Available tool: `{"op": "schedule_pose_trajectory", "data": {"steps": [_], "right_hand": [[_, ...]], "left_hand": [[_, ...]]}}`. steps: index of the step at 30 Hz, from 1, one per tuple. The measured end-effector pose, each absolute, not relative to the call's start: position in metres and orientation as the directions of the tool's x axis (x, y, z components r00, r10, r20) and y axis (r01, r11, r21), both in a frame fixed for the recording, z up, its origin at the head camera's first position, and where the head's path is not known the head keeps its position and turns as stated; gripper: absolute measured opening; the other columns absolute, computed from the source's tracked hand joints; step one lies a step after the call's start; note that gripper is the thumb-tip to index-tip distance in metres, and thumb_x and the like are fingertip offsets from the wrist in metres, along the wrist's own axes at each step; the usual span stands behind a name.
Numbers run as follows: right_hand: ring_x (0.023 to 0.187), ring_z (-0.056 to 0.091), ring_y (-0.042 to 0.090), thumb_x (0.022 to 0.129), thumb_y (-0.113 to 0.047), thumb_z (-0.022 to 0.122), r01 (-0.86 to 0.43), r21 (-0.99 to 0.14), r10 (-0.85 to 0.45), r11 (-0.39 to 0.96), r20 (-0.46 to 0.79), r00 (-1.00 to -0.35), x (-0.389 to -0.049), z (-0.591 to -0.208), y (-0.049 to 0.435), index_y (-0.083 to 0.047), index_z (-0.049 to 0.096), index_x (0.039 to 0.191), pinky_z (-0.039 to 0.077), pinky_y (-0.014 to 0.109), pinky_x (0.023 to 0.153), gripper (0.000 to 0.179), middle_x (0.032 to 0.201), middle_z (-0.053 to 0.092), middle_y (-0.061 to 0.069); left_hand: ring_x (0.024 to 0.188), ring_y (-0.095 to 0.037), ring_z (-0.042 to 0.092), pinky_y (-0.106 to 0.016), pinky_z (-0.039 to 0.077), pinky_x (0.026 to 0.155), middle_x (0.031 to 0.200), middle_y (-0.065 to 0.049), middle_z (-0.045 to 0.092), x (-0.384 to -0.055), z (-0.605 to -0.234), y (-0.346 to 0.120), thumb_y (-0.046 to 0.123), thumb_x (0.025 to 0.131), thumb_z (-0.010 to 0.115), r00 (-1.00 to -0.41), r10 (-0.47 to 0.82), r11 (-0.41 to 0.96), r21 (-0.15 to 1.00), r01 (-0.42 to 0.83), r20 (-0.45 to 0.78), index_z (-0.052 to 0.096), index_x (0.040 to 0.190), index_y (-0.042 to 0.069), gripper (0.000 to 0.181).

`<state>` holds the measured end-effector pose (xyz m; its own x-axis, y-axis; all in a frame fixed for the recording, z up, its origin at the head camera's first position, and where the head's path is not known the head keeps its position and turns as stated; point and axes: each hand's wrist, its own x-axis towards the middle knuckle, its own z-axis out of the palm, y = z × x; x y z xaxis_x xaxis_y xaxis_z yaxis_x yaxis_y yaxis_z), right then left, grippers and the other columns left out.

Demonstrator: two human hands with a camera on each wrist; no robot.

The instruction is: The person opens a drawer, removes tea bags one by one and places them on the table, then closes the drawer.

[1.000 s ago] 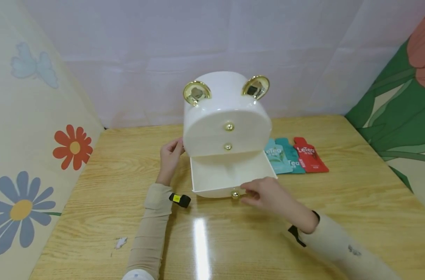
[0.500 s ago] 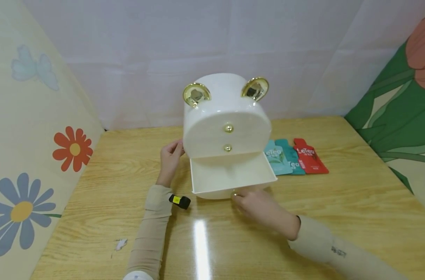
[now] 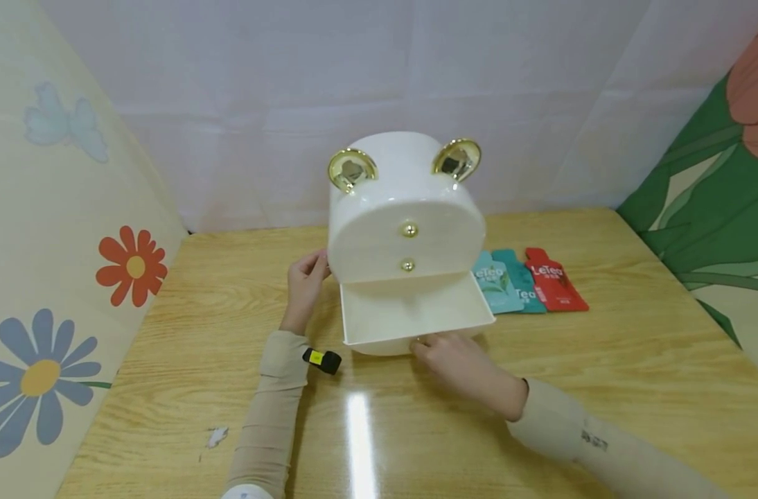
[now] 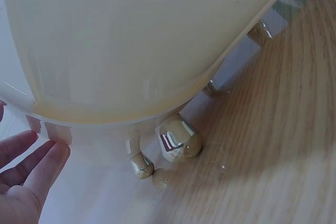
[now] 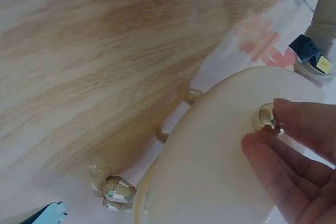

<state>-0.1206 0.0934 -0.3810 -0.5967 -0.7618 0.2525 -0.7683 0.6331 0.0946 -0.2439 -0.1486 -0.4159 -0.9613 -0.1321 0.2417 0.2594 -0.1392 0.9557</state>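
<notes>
A white drawer box (image 3: 407,166) with two gold ears stands at mid-table in the head view. Its bottom drawer (image 3: 410,308) is pulled out, and the inside shows bare. My right hand (image 3: 463,367) is at the front of this drawer; in the right wrist view the thumb and fingers pinch its round gold knob (image 5: 265,116). On the box's other side is my left hand (image 3: 304,287), its extended fingertips touching the white side wall, as the left wrist view shows (image 4: 39,169). Two more gold knobs sit on the closed upper drawers.
Right of the box lie a light-teal pouch (image 3: 500,284), a darker teal pouch (image 3: 522,281) and a red pouch (image 3: 555,281), overlapping on the wooden table (image 3: 628,367). A pale curtain (image 3: 260,125) hangs behind. Flower-painted panels flank both sides.
My right hand has moved left and closed its fingers on the drawer's knob. The drawer stays pulled out about as far as before. My left hand has stayed at the box's side.
</notes>
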Motion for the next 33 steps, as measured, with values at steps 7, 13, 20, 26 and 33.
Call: {"op": "schedule_pose_trajectory", "data": {"steps": [7, 13, 20, 26, 33], "right_hand": [[0.062, 0.059, 0.020, 0.068, 0.006, 0.068, -0.763, 0.101, -0.758, 0.638, 0.254, -0.600, -0.127, -0.381, 0.091, -0.002, 0.067, 0.085, 0.049, 0.030, 0.049, 0.019, 0.075, 0.064, 0.009], [0.062, 0.058, 0.020, 0.071, 0.007, 0.067, -0.754, 0.108, -0.751, 0.648, 0.256, -0.608, -0.136, -0.381, 0.089, -0.003, 0.066, 0.083, 0.049, 0.031, 0.050, 0.016, 0.074, 0.063, 0.008], [0.064, 0.058, 0.022, 0.070, 0.010, 0.064, -0.746, 0.096, -0.741, 0.659, 0.253, -0.622, -0.146, -0.382, 0.087, -0.003, 0.063, 0.081, 0.050, 0.034, 0.053, 0.016, 0.074, 0.061, 0.008], [0.065, 0.059, 0.023, 0.070, 0.013, 0.062, -0.741, 0.108, -0.735, 0.663, 0.282, -0.616, -0.158, -0.383, 0.083, -0.003, 0.064, 0.080, 0.050, 0.034, 0.054, 0.019, 0.075, 0.061, 0.008], [0.062, 0.058, 0.021, 0.069, 0.014, 0.062, -0.726, 0.121, -0.723, 0.677, 0.300, -0.623, -0.172, -0.384, 0.081, -0.004, 0.065, 0.080, 0.050, 0.031, 0.051, 0.021, 0.074, 0.062, 0.007]], "left_hand": [[0.076, -0.004, 0.061, -0.023, 0.053, 0.073, 0.092, -0.016, 0.065, -0.245, -0.415, -0.148, -0.001, 0.092, 0.048, -0.963, -0.139, -0.146, 0.957, 0.252, 0.232, 0.057, 0.103, -0.020, 0.024], [0.076, -0.004, 0.061, -0.022, 0.053, 0.072, 0.090, -0.013, 0.065, -0.244, -0.415, -0.147, -0.002, 0.092, 0.048, -0.963, -0.136, -0.154, 0.955, 0.254, 0.235, 0.057, 0.102, -0.021, 0.023], [0.076, -0.004, 0.061, -0.023, 0.053, 0.073, 0.091, -0.013, 0.065, -0.244, -0.415, -0.147, -0.001, 0.092, 0.048, -0.963, -0.137, -0.148, 0.957, 0.250, 0.231, 0.057, 0.103, -0.020, 0.024], [0.077, -0.004, 0.061, -0.023, 0.053, 0.074, 0.095, -0.017, 0.064, -0.245, -0.417, -0.148, 0.000, 0.092, 0.048, -0.964, -0.137, -0.140, 0.959, 0.248, 0.229, 0.057, 0.104, -0.019, 0.024], [0.078, -0.005, 0.061, -0.024, 0.053, 0.074, 0.096, -0.019, 0.064, -0.244, -0.416, -0.149, 0.000, 0.093, 0.048, -0.964, -0.126, -0.141, 0.958, 0.251, 0.234, 0.057, 0.105, -0.019, 0.025]]}}
